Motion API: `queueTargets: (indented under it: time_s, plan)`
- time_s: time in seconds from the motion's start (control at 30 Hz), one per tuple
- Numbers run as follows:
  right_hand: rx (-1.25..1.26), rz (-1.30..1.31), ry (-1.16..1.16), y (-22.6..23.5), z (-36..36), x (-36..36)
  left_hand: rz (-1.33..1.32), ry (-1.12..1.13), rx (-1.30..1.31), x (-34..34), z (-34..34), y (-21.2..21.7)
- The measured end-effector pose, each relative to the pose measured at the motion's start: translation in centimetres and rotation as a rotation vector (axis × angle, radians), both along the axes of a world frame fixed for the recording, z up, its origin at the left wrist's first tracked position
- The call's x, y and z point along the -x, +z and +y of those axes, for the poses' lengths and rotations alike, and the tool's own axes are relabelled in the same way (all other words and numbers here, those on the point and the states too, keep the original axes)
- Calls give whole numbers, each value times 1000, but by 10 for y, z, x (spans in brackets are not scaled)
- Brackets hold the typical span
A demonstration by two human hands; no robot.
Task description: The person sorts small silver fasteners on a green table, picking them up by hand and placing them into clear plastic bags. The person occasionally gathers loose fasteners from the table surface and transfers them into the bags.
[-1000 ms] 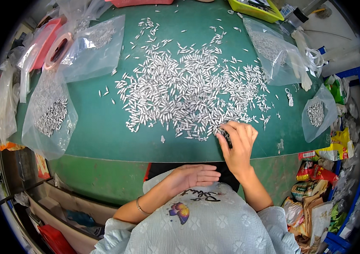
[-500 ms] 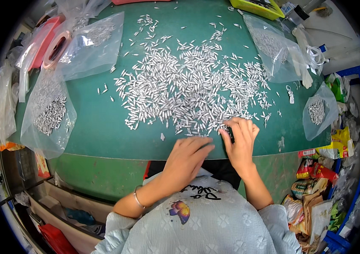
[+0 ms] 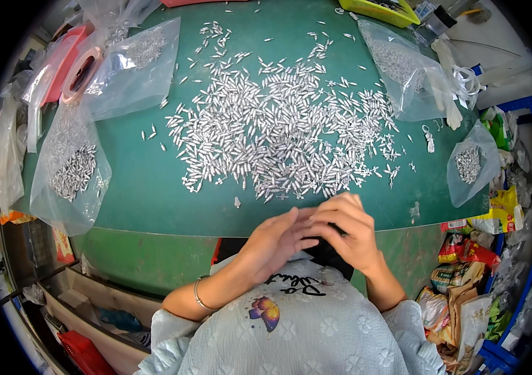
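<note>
A wide pile of small silver pointed metal pieces (image 3: 278,131) covers the middle of the green table (image 3: 135,206). My hands meet just above its near edge, below the pile. My left hand (image 3: 272,242) has its fingers stretched to the right, with the palm partly turned up. My right hand (image 3: 352,232) bends its fingers and thumb toward the left fingertips in a pinch. Whatever lies between the fingers is too small or hidden to make out. One pale loose piece (image 3: 237,202) lies on the table ahead of my left hand.
Clear plastic bags of small metal pieces lie at left (image 3: 75,169), far left (image 3: 144,53), far right (image 3: 397,69) and right (image 3: 468,164). A yellow tray (image 3: 385,11) stands at the back. To the right, a blue rack (image 3: 531,206) stands beside colourful packages.
My right hand has drawn back from the pile's near edge toward me. My left hand has turned its palm up somewhat, and the fingers of both hands now meet.
</note>
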State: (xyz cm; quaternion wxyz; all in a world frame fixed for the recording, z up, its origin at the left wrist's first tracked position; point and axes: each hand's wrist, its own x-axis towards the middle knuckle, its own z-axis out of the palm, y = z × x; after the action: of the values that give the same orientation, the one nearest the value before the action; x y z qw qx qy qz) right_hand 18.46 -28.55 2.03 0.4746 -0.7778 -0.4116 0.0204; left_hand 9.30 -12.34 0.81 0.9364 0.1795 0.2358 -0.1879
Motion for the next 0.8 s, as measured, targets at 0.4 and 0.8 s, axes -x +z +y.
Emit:
queueTargets:
  time_s: [0.4, 0.8]
  plan:
    - [273, -360, -365, -24, -7, -47, 4, 3, -277, 16, 1, 0]
    - [316, -305, -159, -35, 10, -36, 79, 47, -239, -2, 12, 7]
